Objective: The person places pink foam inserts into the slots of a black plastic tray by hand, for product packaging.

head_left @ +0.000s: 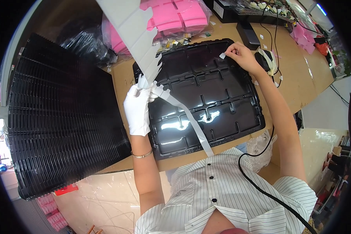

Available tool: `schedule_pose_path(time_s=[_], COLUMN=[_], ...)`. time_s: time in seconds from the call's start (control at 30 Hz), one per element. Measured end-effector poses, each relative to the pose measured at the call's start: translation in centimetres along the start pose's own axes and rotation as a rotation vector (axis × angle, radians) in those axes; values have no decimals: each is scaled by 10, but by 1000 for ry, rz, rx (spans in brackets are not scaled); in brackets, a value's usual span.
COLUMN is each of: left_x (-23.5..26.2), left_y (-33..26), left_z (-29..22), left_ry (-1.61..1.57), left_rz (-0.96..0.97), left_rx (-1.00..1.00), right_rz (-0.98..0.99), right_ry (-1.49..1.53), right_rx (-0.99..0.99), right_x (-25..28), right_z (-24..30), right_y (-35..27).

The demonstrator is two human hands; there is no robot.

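My left hand [138,111], in a white glove, is closed on a long pale strip [132,29] with a notched edge, which looks like label backing. The wide part of the strip rises toward the top of the view. A narrower tail [191,117] hangs from my fingers across the tray toward my shirt. My bare right hand [243,58] pinches a small whitish piece, perhaps a label [222,55], over the far right corner of a black plastic tray [218,89]. The tray lies flat and has several shallow compartments.
On the left stands a tall stack of black trays [66,113]. Bagged pink foam [179,15] and a dark plastic bag [85,43] lie at the back. A black box [247,35] and cables flank the tray's right side. The brown tabletop [300,74] extends rightward.
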State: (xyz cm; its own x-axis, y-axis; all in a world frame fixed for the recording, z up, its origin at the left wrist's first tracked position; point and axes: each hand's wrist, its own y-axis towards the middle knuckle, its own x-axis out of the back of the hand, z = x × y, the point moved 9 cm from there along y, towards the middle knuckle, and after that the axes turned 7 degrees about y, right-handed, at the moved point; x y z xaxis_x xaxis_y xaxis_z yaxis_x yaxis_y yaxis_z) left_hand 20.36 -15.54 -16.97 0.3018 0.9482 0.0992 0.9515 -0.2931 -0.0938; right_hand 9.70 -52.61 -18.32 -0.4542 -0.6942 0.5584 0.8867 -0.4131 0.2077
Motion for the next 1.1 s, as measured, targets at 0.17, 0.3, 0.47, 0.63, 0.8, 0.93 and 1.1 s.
schedule_pose_path(time_s=[0.17, 0.3, 0.47, 0.63, 0.8, 0.93, 1.1], left_x=[0, -1, 2, -2, 0, 2, 4], left_y=[2, 2, 3, 1, 2, 3, 1], left_z=[8, 7, 10, 7, 8, 11, 13], left_ry=[37, -34, 23, 19, -13, 38, 74], left_rz=[13, 42, 19, 29, 12, 36, 15], left_rx=[11, -22, -20, -7, -33, -18, -2], right_rz=[-49, 3, 65, 11, 81, 146, 262], right_ry=[-187, -147, -123, -320, -223, -81, 417], right_rx=[-22, -78, -45, -98, -35, 34, -44], right_x=[-3, -6, -9, -12, -14, -9, 2], right_z=[-3, 8, -4, -4, -2, 10, 8], right_y=[11, 8, 11, 13, 14, 4, -15])
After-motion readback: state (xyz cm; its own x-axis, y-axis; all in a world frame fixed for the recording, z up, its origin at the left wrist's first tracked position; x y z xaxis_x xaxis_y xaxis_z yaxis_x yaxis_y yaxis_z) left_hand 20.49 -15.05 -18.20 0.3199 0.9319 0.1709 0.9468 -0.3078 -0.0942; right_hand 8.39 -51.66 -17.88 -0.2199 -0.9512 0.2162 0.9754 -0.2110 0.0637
